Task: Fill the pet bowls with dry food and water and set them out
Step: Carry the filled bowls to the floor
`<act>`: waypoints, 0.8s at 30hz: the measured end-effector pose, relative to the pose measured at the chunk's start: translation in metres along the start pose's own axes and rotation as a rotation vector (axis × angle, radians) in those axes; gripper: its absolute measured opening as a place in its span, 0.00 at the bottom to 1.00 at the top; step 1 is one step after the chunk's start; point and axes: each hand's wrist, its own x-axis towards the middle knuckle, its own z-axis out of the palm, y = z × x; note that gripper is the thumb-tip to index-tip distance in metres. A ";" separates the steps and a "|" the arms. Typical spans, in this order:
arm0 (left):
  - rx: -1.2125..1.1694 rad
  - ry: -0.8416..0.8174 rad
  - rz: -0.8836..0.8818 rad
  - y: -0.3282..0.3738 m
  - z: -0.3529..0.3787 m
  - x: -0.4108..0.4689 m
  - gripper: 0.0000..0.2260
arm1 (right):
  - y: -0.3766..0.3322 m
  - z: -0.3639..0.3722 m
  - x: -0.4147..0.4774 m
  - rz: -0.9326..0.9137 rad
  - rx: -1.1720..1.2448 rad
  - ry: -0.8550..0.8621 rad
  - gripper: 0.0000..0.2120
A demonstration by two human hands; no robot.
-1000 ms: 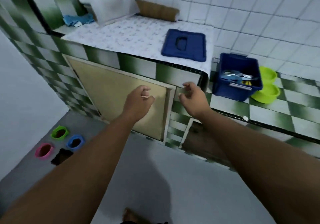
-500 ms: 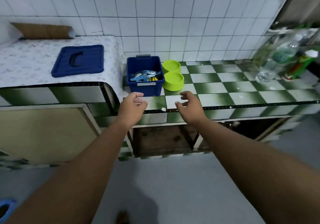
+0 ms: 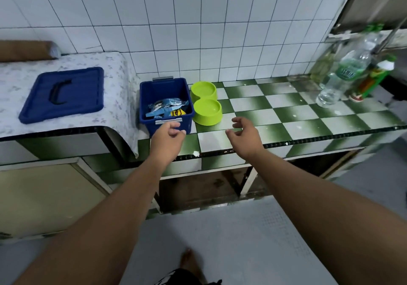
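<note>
At the bench's front edge: both hands hover just above the checkered tiles, empty, well short of any grasp.
Left hand (image 3: 168, 138): fingers loosely curled, holding nothing; it sits just in front of the blue bin (image 3: 165, 105), near the bin's front latch.
Right hand (image 3: 243, 133): fingers half open and spread, holding nothing; it hangs near the front of the green double bowl (image 3: 206, 102), not touching it.
Bowl: a lime-green two-cup dish standing near the bench's left end, just beside the bin's right wall. Both cups look empty — no dry food, and I cannot tell whether any film of water lies in them.
Bin: open-topped, holding crumpled blue and yellow packets (image 3: 167, 109), probably the food. Its lid (image 3: 62, 95) lies apart on the raised counter to the left.
Water bottle (image 3: 343, 77): clear plastic, standing toward the bench's far right corner among other bottles, well apart from the bowl.
Stage: filling not begun, by my reading; the likely next move is to take a packet or the bowl.
Risk, bowl: it is light plastic on smooth tile, so a one-sided pull could skid or tip it off the front edge.
Risk, packet: an open pouch lifted by its bottom would spill kibble into the bin.
Risk, bottle — reaching across could knock its crowded neighbours.
</note>
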 end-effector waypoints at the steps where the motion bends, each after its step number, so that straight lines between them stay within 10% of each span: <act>1: 0.005 -0.014 0.001 0.000 0.002 0.006 0.12 | -0.002 0.004 0.007 -0.004 0.000 -0.009 0.18; 16: -0.068 -0.225 -0.037 0.008 0.079 0.062 0.09 | 0.001 0.019 0.102 0.012 -0.096 -0.009 0.16; 24: -0.142 -0.222 -0.223 0.006 0.121 0.088 0.23 | 0.015 0.018 0.167 0.016 -0.112 -0.049 0.18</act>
